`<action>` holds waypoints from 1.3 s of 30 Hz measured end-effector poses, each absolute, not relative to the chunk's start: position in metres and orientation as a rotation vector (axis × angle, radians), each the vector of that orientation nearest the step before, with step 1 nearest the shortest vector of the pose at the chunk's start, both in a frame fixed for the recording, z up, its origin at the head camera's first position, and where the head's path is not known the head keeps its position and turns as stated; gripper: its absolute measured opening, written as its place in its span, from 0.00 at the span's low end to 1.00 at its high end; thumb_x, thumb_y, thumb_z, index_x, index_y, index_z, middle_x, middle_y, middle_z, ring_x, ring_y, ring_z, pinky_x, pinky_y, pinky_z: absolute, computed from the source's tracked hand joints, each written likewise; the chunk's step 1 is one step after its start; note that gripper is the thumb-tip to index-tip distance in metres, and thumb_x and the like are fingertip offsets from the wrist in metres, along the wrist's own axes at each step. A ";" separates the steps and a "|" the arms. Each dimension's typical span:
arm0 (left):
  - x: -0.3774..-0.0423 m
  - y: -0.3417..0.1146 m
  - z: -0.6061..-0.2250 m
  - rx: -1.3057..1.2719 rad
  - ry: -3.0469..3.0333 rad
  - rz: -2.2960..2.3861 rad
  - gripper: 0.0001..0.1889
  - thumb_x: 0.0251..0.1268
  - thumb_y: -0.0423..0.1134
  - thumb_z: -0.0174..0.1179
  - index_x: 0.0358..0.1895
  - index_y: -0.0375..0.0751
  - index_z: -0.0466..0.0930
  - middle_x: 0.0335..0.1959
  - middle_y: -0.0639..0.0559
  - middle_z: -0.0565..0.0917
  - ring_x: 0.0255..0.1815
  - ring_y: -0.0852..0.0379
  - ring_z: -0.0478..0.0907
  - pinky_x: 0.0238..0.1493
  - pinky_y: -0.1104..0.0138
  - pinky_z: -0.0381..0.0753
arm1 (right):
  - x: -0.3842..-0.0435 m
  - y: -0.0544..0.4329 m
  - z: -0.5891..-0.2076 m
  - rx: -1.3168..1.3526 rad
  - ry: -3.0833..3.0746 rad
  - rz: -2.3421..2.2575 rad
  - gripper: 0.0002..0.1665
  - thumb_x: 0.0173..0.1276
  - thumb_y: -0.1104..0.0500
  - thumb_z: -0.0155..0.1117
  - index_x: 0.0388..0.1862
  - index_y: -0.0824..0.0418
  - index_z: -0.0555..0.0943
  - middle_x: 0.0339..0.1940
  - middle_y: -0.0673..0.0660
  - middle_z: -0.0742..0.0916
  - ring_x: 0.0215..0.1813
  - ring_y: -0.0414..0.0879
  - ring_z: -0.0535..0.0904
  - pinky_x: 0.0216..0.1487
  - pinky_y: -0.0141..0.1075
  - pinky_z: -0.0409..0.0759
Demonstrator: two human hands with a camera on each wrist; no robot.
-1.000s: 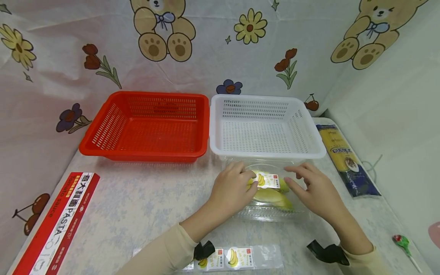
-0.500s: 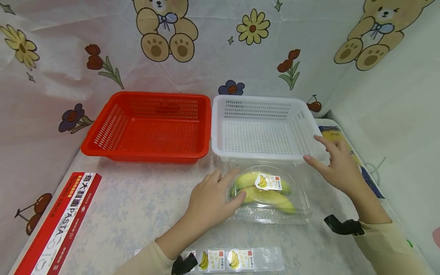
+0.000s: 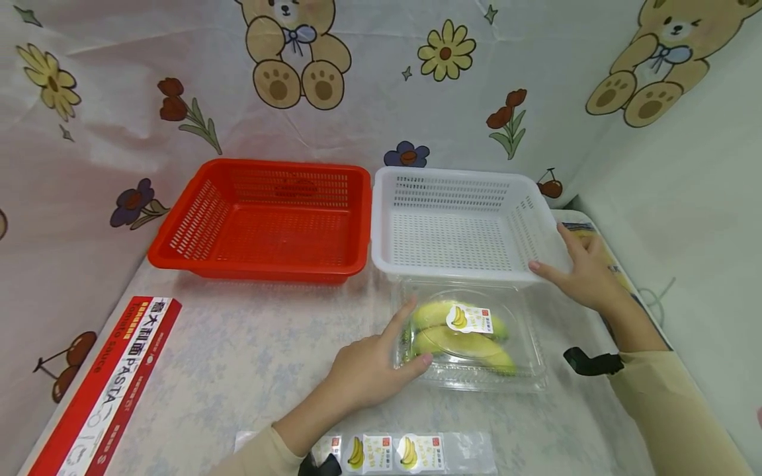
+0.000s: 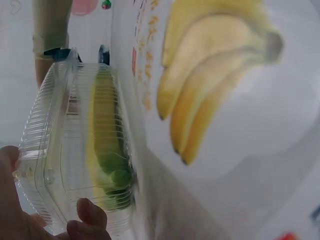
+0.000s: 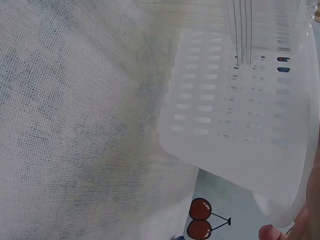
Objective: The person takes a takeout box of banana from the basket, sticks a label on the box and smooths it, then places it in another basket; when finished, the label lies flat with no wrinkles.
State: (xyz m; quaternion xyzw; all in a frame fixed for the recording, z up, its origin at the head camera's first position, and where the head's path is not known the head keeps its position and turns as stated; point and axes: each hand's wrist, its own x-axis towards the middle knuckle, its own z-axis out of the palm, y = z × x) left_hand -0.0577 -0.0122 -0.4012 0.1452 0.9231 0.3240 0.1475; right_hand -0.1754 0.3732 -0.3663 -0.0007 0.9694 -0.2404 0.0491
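A clear plastic clamshell container [image 3: 530,357] lies on the table with green-yellow bananas [image 3: 467,340] inside. On its lid sits a white banana label [image 3: 470,318]. My left hand [image 3: 363,370] holds the container's left end, the thumb over the lid and the index finger along the side. In the left wrist view, curled fingertips [image 4: 90,212] press low against the ribbed wall. My right hand [image 3: 586,274] grips the right rim of the white basket [image 3: 381,254], thumb at the front corner and index finger at the outer edge. Its remaining fingers are hidden.
A red basket [image 3: 258,272] stands left of the white one. A red pasta box [image 3: 116,383] lies at the left table edge. A strip of banana labels [image 3: 393,453] lies in front. The yellow-blue packet [image 3: 577,227] is mostly hidden behind the right hand.
My right hand has left the container's lid and come to the white basket's right rim. My left hand has drawn back left and taken hold of the container's left end.
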 end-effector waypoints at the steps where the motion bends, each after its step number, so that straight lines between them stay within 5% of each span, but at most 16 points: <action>1: -0.058 -0.012 -0.402 0.415 2.626 0.962 0.43 0.63 0.76 0.47 0.74 0.87 0.29 0.37 0.47 0.88 0.30 0.55 0.82 0.22 0.63 0.70 | -0.176 0.375 -0.367 0.006 2.927 -0.740 0.62 0.66 0.32 0.60 0.82 0.48 0.32 0.67 0.76 0.51 0.59 0.72 0.59 0.47 0.66 0.68; 7: -0.059 -0.009 -0.406 0.378 2.515 1.116 0.42 0.62 0.76 0.49 0.73 0.89 0.31 0.13 0.53 0.72 0.14 0.57 0.69 0.16 0.62 0.70 | -0.178 0.380 -0.371 0.021 2.814 -0.734 0.62 0.69 0.31 0.54 0.80 0.47 0.24 0.76 0.80 0.38 0.70 0.82 0.48 0.54 0.80 0.58; 13: -0.059 -0.011 -0.408 0.351 2.372 1.305 0.43 0.63 0.70 0.55 0.72 0.91 0.34 0.11 0.55 0.66 0.13 0.58 0.65 0.16 0.62 0.69 | -0.180 0.383 -0.378 -0.046 2.804 -0.807 0.62 0.70 0.34 0.56 0.80 0.48 0.24 0.80 0.74 0.43 0.74 0.77 0.45 0.59 0.78 0.55; 20: -0.056 -0.018 -0.408 0.334 2.188 1.519 0.41 0.67 0.61 0.59 0.74 0.89 0.40 0.14 0.46 0.79 0.14 0.55 0.75 0.18 0.61 0.77 | -0.179 0.384 -0.380 -0.116 2.793 -0.906 0.62 0.71 0.39 0.58 0.80 0.51 0.24 0.81 0.72 0.45 0.75 0.76 0.51 0.63 0.77 0.55; 26: -0.051 -0.026 -0.410 0.295 2.170 1.555 0.39 0.69 0.60 0.58 0.73 0.90 0.41 0.15 0.49 0.77 0.12 0.53 0.75 0.21 0.60 0.81 | -0.178 0.383 -0.379 -0.133 2.782 -0.930 0.62 0.71 0.41 0.59 0.80 0.52 0.24 0.81 0.72 0.46 0.75 0.76 0.53 0.64 0.76 0.56; 39: -0.027 -0.060 -0.398 0.241 2.230 1.534 0.37 0.69 0.61 0.57 0.73 0.89 0.44 0.17 0.52 0.68 0.11 0.57 0.72 0.16 0.66 0.73 | -0.180 0.383 -0.378 -0.114 2.742 -1.009 0.62 0.71 0.41 0.60 0.80 0.46 0.24 0.83 0.65 0.41 0.79 0.73 0.42 0.67 0.77 0.46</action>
